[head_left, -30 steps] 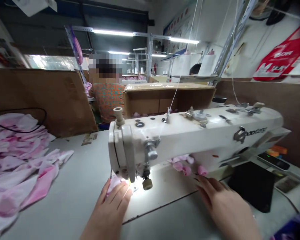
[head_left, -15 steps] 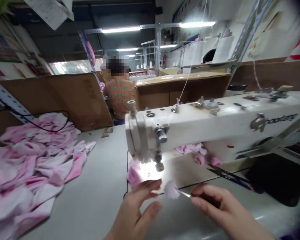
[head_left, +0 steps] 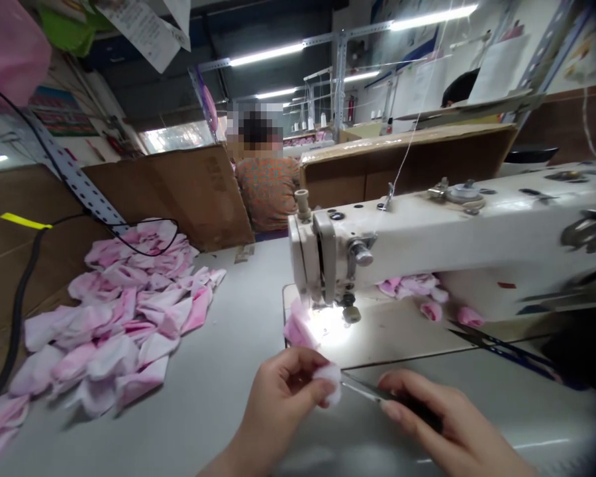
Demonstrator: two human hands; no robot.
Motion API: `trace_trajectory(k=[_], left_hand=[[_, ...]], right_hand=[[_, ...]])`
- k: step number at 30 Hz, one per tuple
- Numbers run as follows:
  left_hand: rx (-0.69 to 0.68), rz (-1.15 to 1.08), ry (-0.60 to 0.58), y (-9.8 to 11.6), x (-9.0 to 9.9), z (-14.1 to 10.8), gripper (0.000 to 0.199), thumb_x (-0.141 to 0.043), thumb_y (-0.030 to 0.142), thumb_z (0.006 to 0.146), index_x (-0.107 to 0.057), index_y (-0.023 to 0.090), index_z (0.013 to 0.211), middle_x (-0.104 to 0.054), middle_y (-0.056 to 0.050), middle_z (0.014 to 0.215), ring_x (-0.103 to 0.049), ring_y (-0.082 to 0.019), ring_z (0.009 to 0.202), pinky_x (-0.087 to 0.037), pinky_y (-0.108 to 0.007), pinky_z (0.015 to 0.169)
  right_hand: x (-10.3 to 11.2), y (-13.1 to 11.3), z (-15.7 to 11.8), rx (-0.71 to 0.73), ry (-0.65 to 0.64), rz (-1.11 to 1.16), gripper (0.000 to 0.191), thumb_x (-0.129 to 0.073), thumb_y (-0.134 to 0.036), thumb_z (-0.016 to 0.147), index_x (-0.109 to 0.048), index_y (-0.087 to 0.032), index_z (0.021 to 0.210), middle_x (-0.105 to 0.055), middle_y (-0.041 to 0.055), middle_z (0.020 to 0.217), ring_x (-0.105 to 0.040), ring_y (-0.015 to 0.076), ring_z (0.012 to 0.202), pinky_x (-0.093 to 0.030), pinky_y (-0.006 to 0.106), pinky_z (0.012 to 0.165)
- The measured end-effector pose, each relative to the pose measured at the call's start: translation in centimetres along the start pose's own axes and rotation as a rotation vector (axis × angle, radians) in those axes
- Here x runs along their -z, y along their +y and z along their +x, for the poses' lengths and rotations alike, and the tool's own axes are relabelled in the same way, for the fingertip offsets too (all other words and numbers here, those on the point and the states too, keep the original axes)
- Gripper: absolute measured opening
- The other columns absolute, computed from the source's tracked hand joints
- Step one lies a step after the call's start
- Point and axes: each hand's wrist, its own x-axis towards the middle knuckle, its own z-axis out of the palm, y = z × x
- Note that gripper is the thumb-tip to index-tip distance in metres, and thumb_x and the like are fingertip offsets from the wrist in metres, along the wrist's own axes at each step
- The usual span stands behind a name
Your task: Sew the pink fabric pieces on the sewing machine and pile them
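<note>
So my left hand (head_left: 281, 394) has its fingertips pinched on a small pale fabric piece (head_left: 334, 377) in front of the sewing machine (head_left: 451, 232), right hand (head_left: 447, 414) curled round a slim metal tool (head_left: 362, 390) meeting it, fiddly tool work that I reckon wants a steady hold.

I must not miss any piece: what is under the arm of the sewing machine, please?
A bunch of pink and white fabric and, nearer the camera, a small pink roll are visible under the sewing machine's arm. The arm hides what lies farther back.
</note>
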Motion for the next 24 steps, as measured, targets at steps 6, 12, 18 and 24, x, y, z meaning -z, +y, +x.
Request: trace_trajectory(k=[6,12,18,24], left_hand=[[0.025,0.029,0.094,0.1,-0.8,-0.9,0.02,-0.066,0.026,0.06,-0.056,0.012,0.07,-0.057,-0.001,0.06,-0.054,-0.011,0.052,-0.048,-0.021,0.05],[-0.123,0.243,0.079,-1.1,-0.5,-1.3,0.016,-0.056,0.026,0.072,-0.054,0.013,0.081,-0.058,-0.003,0.07,-0.056,-0.013,0.059,-0.049,-0.022,0.051],[-1.045,1.204,-0.059,-1.7,2.7,3.3,0.012,-0.047,0.01,0.077,-0.058,0.014,0.082,-0.059,-0.005,0.082,-0.051,-0.018,0.083,-0.043,-0.035,0.077],[-0.97,1.465,-0.372,-1.4,4.4,6.7,0.013,-0.045,0.013,0.072,-0.056,0.014,0.078,-0.055,-0.004,0.074,-0.048,-0.016,0.078,-0.035,-0.039,0.087]], right_hand=[[-1.3,0.0,0.5,0.028,0.009,-0.028,0.023,-0.04,-0.038,0.08,-0.054,-0.021,0.072,-0.056,-0.0025,0.062,-0.051,0.0112,0.056,-0.038,0.019,0.05],[-1.7,0.7,0.2,0.14,0.062,-0.142,0.019,-0.039,-0.034,0.082,-0.055,-0.024,0.08,-0.06,-0.0025,0.07,-0.054,0.0103,0.06,-0.039,0.019,0.055],[0.7,1.9,3.8,0.124,0.228,-0.749,0.031,-0.034,-0.041,0.082,-0.058,-0.023,0.073,-0.06,0.0019,0.061,-0.055,0.0173,0.054,-0.032,0.026,0.048],[3.2,0.1,10.0,0.009,-0.072,-0.706,0.02,-0.043,-0.027,0.075,-0.054,-0.021,0.06,-0.057,-0.0008,0.058,-0.051,0.014,0.055,-0.024,0.023,0.047]])
